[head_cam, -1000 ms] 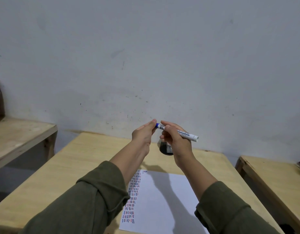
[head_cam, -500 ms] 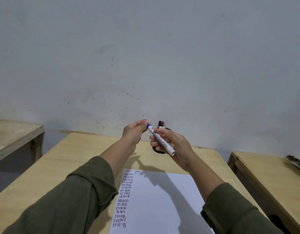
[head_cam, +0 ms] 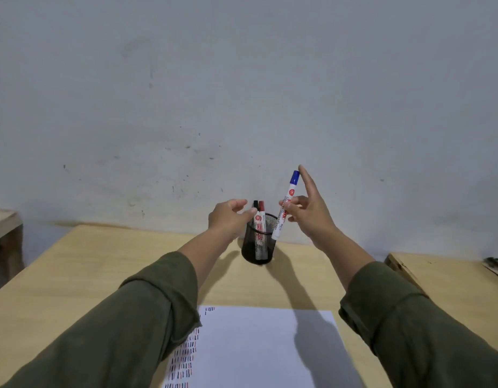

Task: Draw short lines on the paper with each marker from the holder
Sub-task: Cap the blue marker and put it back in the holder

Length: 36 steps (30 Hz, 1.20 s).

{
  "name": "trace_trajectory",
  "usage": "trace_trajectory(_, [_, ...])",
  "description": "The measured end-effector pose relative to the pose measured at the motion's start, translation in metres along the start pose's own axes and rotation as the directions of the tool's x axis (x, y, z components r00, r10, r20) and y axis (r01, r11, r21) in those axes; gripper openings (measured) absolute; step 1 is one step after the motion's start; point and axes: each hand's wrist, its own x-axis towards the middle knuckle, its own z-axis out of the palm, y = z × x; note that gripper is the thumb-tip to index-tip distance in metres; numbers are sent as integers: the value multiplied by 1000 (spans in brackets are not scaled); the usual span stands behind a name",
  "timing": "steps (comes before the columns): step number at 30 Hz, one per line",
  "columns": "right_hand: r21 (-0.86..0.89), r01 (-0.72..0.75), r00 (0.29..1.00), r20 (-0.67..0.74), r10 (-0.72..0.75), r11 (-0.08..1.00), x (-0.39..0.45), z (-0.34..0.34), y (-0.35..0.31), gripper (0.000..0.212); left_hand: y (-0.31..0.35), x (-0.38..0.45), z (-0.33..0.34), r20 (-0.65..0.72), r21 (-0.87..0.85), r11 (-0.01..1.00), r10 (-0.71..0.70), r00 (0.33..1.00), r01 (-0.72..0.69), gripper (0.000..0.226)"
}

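My right hand (head_cam: pixel 310 212) holds a capped blue marker (head_cam: pixel 285 205) nearly upright, its lower end just above the right rim of the black mesh holder (head_cam: pixel 258 242). A red marker (head_cam: pixel 261 219) and a black marker (head_cam: pixel 255 205) stand inside the holder. My left hand (head_cam: pixel 229 218) hovers at the holder's left rim, fingers loosely curled, holding nothing. White paper (head_cam: pixel 256 345) lies near me on the wooden table (head_cam: pixel 88 275), with columns of short red, blue and black lines along its left edge, partly hidden by my left sleeve.
A pale wall stands right behind the table. A second wooden table (head_cam: pixel 452 278) sits to the right across a narrow gap, and another wooden bench edge (head_cam: pixel 4 222) shows at the far left.
My right hand swung the blue marker from lying sideways to upright and carried it right, over the holder. My left hand let go of its tip and moved beside the holder. The holder is now unhidden.
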Motion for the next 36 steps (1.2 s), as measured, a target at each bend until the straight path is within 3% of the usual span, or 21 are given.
trace_trajectory(6, [-107, 31, 997, -61, -38, 994, 42, 6, 27, 73, -20, 25, 19, 6, 107, 994, -16, 1000, 15, 52])
trace_trajectory(11, [-230, 37, 999, -5, -39, 972, 48, 18, 46, 70, -35, 35, 23, 12, 177, 984, -2, 1000, 0, 52])
trace_trajectory(16, [-384, 76, 995, 92, -44, 920, 47, 28, 60, 67, -41, 35, 24, 19, 133, 991, 14, 1000, -16, 44])
trace_trajectory(27, [-584, 175, 985, 106, -140, 793, 62, 41, 76, 56, -42, 35, 24, 21, 115, 993, 25, 999, -27, 42])
trace_trajectory(32, [-632, 193, 981, 138, -136, 751, 66, 43, 75, 51, -43, 36, 25, 17, 124, 992, 23, 1000, -25, 41])
trace_trajectory(36, [-574, 165, 986, 106, -127, 802, 63, 42, 77, 45, -45, 37, 26, 11, 124, 992, 22, 1000, -23, 41])
